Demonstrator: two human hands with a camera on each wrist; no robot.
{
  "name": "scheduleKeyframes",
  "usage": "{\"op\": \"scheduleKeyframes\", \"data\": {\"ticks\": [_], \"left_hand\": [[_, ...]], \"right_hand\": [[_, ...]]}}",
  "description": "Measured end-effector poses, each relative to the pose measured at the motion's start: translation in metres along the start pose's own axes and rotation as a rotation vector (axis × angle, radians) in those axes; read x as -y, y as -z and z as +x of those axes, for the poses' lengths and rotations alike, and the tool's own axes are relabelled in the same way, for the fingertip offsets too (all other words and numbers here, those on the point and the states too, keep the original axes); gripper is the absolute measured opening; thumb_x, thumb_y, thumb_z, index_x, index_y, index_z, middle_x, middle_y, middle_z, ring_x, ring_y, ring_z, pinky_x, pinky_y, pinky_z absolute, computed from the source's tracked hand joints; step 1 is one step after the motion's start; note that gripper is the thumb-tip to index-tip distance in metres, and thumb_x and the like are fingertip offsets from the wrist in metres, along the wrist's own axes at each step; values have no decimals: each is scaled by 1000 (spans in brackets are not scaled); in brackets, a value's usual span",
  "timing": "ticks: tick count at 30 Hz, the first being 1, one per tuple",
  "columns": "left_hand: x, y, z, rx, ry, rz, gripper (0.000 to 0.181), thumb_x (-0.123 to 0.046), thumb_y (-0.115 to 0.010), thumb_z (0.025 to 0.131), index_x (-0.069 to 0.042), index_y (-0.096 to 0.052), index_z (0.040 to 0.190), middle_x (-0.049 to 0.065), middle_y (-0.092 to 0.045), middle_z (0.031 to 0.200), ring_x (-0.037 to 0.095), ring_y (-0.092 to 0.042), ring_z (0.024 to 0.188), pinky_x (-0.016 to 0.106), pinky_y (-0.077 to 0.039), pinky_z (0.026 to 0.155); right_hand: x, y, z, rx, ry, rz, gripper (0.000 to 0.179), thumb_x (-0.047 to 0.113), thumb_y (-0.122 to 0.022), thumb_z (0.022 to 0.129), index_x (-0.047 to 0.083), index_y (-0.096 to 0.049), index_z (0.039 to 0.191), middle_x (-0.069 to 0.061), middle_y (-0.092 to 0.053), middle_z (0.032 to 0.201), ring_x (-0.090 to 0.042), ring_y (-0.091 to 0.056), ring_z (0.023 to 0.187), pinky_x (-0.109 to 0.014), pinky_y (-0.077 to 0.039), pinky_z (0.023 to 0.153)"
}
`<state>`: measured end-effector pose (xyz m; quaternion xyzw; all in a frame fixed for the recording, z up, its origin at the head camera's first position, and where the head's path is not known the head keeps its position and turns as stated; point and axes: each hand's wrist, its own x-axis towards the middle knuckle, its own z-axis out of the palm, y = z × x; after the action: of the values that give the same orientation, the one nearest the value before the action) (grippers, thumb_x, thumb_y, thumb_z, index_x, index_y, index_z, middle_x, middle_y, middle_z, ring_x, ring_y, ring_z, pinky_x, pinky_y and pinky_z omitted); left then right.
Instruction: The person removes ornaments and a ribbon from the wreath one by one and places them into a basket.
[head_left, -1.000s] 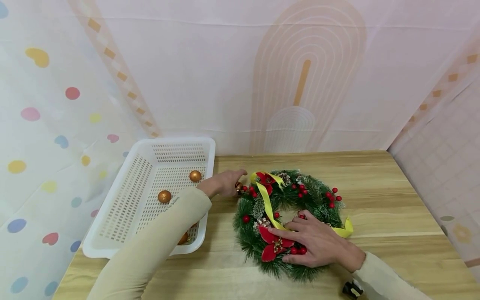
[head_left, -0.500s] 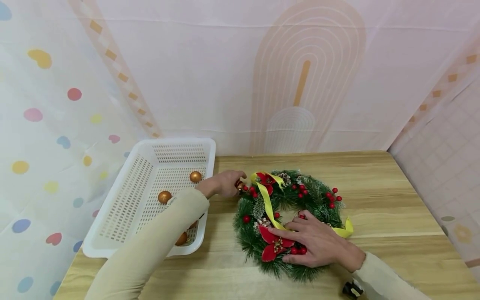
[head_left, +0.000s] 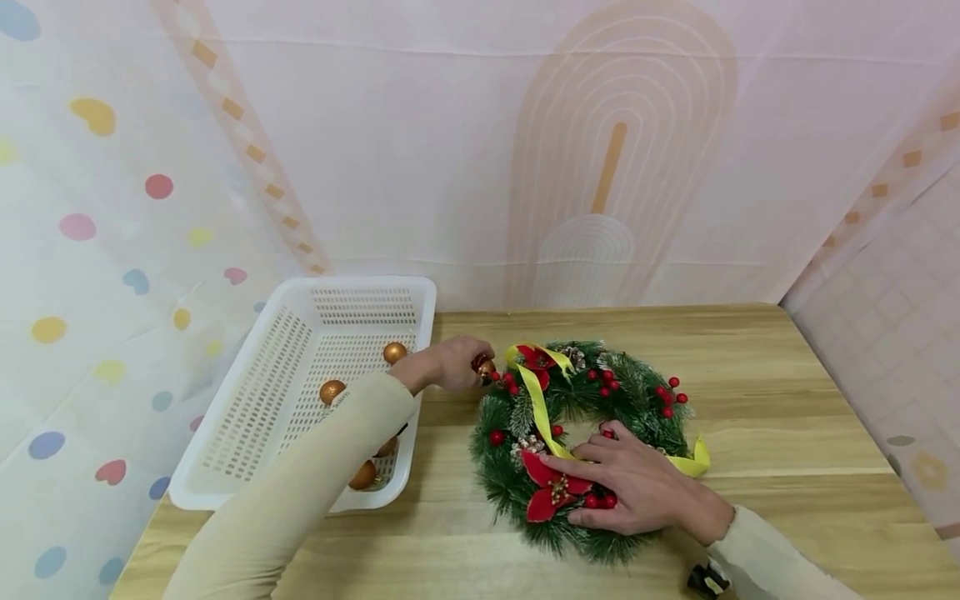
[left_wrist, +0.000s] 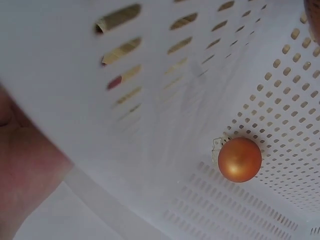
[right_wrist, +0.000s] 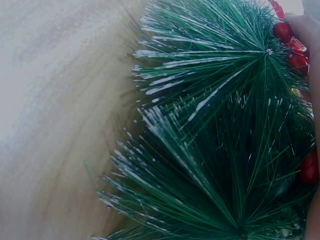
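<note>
A green Christmas wreath (head_left: 510, 483) with red berries, pinecones, red poinsettias and a yellow ribbon lies on the wooden table. At its upper left edge my left hand (head_left: 457, 364) pinches a small copper-coloured bauble (head_left: 483, 366) close to a cluster of red berries (head_left: 508, 382). My right hand (head_left: 633, 487) holds the wreath's lower right part, index finger and thumb stretched towards a red poinsettia (head_left: 551, 492), other fingers bent over the inner edge. The right wrist view shows frosted pine needles (right_wrist: 200, 115). In the left wrist view the bauble in my hand is hidden.
A white perforated basket (head_left: 225, 433) stands left of the wreath, under my left forearm. Several copper-coloured baubles lie in it, one of them (left_wrist: 240, 160) clear in the left wrist view. Behind the table hangs a patterned cloth (head_left: 420, 150).
My left hand stays at the wreath's upper left edge and has turned slightly, so more of the bauble shows. The right hand holds its place; the head view has shifted a little.
</note>
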<state>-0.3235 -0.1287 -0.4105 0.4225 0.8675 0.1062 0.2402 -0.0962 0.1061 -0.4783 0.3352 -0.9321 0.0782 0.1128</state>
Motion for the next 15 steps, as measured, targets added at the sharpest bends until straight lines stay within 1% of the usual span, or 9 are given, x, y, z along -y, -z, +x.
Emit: {"op": "scheduleKeyframes", "data": {"ticks": [6, 11, 15], "left_hand": [[-3, 5, -6, 10, -9, -1, 51, -4, -63, 91, 2, -49, 140, 17, -59, 129, 32, -55, 122, 44, -45, 105], [-3, 9, -11, -4, -37, 19, 50, -6, -62, 92, 3, -50, 140, 18, -59, 131, 33, -55, 123, 45, -45, 104], [-4, 11, -15, -9, -54, 29, 48, -7, -63, 92, 4, -51, 138, 18, -60, 128, 32, -56, 120, 44, -46, 102]], "right_hand": [[0, 0, 0, -1, -2, 3, 66, 58, -60, 92, 34, -41, 151, 8, -65, 113, -9, -59, 101, -39, -37, 87], [1, 1, 0, 17, -17, 6, 66, 59, -58, 93, 35, -40, 151, 7, -65, 116, -10, -59, 105, -43, -38, 90], [1, 1, -1, 15, -16, -1, 66, 59, -58, 92, 35, -40, 151, 7, -65, 117, -10, -59, 105, -43, -38, 90]]}}
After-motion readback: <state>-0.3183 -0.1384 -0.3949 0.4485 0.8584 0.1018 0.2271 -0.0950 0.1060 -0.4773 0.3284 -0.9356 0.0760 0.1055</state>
